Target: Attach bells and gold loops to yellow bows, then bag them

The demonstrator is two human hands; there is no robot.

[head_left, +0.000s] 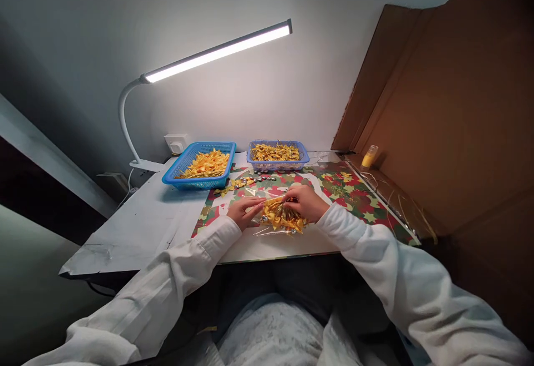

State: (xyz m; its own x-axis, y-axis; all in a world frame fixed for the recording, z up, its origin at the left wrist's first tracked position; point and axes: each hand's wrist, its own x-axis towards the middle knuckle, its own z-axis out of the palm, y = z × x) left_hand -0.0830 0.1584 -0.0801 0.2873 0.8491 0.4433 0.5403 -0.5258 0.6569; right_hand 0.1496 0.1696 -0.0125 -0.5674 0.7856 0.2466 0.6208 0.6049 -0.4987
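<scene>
A bunch of yellow bows with gold stems lies in clear plastic near the table's front edge. On its left side, my left hand is closed on the edge of the clear plastic. My right hand is closed on the gold stems at the bunch's upper right. Behind my hands, a few loose yellow bows and several small silver bells lie on the patterned mat.
A blue basket of yellow bows stands at the back left, a purple basket of gold-stemmed pieces at the back middle. A lamp reaches overhead. Cardboard and a yellow bottle are at the right.
</scene>
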